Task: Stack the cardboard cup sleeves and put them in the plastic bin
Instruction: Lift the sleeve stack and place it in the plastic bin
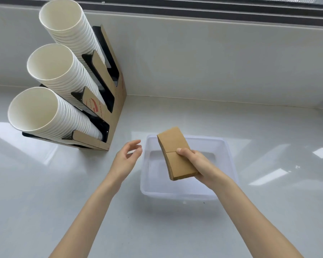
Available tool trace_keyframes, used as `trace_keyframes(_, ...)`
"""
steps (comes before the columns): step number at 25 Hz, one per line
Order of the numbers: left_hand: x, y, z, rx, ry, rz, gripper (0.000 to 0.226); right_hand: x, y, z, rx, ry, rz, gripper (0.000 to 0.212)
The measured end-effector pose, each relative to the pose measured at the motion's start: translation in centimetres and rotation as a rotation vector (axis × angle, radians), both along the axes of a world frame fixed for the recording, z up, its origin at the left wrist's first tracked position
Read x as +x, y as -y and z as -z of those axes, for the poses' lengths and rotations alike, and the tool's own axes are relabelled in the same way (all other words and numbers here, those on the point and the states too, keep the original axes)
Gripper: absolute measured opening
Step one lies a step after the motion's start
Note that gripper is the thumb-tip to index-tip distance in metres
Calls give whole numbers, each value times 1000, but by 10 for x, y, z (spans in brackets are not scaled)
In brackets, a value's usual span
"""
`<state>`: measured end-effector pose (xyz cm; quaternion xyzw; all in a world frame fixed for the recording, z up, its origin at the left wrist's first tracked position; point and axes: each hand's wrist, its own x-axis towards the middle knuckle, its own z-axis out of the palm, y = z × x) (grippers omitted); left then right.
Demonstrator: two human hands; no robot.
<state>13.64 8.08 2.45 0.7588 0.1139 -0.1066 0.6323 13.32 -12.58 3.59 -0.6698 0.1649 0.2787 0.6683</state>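
My right hand (198, 162) grips a flat stack of brown cardboard cup sleeves (175, 151) by its right edge, thumb on top. The stack hangs tilted above the clear plastic bin (229, 164), which stands on the white counter and has nothing inside. My left hand (128, 158) hovers just left of the bin's left rim, fingers spread and curled a little, holding nothing. It is a short gap away from the stack.
A cardboard cup holder (117, 101) with three slanted stacks of white paper cups (50, 110) stands at the back left of the white counter (45, 183). A wall ledge runs along the back.
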Motion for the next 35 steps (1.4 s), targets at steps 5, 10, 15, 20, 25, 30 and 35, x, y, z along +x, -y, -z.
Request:
trace_keyframes(5, -3, 4, 18, 0, -104, -73, 31, 3, -15, 31, -83, -127, 4, 44)
trace_keyframes(10, -5, 7, 23, -18, -125, -46, 27, 6, -31, 43, -119, -183, -45, 44)
trace_keyframes(15, -4, 7, 21, -47, -130, -37, 20, 8, -43, 48, -212, -180, -80, 58)
trace_keyframes(20, -4, 7, 20, -40, -139, -40, 23, 10, -41, 46, -296, -140, -87, 76)
trace_keyframes(25, -5, 7, 22, -60, -131, -55, 25, 6, -59, 49, -243, -134, -159, 82)
trace_keyframes(30, -5, 8, 24, -58, -120, -65, 29, 5, -64, 55, -374, -95, -202, 75)
trace_keyframes(35, -4, 7, 23, -34, -116, -48, 30, 4, -63, 48, -500, -14, -287, 72)
